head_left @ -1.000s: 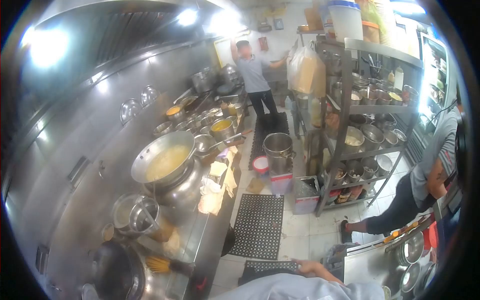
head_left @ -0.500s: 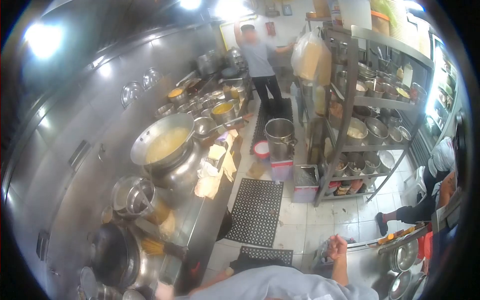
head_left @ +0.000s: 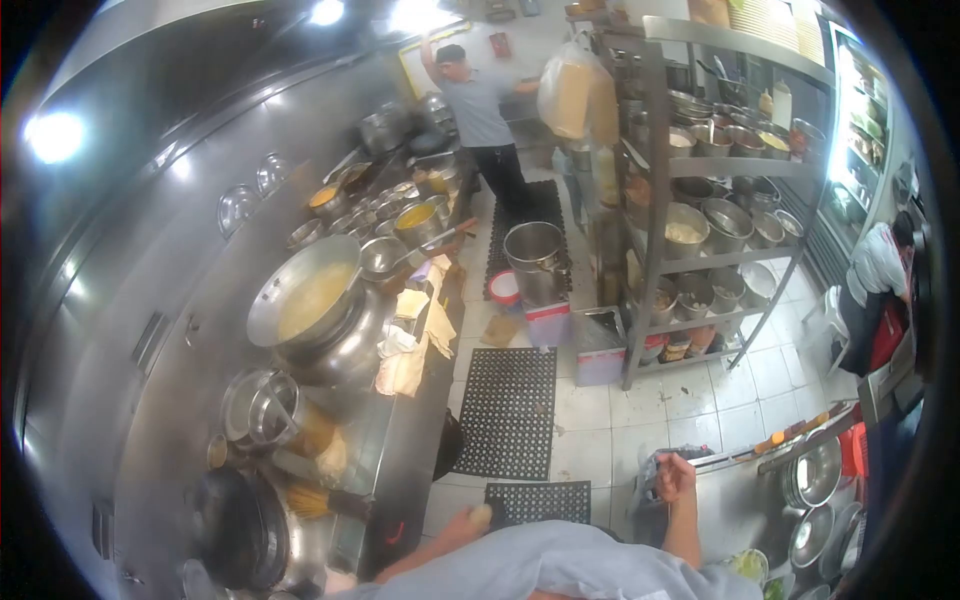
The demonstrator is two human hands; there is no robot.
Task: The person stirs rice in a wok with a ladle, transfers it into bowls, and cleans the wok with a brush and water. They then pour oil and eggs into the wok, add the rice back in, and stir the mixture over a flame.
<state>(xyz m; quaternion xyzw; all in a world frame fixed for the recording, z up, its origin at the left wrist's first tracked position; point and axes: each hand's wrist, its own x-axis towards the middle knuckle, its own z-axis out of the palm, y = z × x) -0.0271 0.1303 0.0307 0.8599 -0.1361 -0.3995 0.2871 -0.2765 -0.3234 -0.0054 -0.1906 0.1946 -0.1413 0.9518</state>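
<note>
At the near edge, the left hand (head_left: 465,525) is partly curled beside a perforated mat (head_left: 540,502); whether it pinches anything, I cannot tell. Further right, the right hand (head_left: 675,478) is raised, fingers bent inward, left of the metal bowls (head_left: 815,475). A bristled brush (head_left: 315,500) lies on the left worktop (head_left: 385,465). Beyond it are cloths (head_left: 402,365) at the worktop's edge, a wide wok (head_left: 305,290) holding yellowish liquid, a tall pot (head_left: 535,262) and, far off, a person (head_left: 480,110) with one arm up.

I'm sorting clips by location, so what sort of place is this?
Most likely a commercial kitchen: a big wok on the metal cooking line, a tall rack full of metal bowls, and a large pot point to it.
</note>
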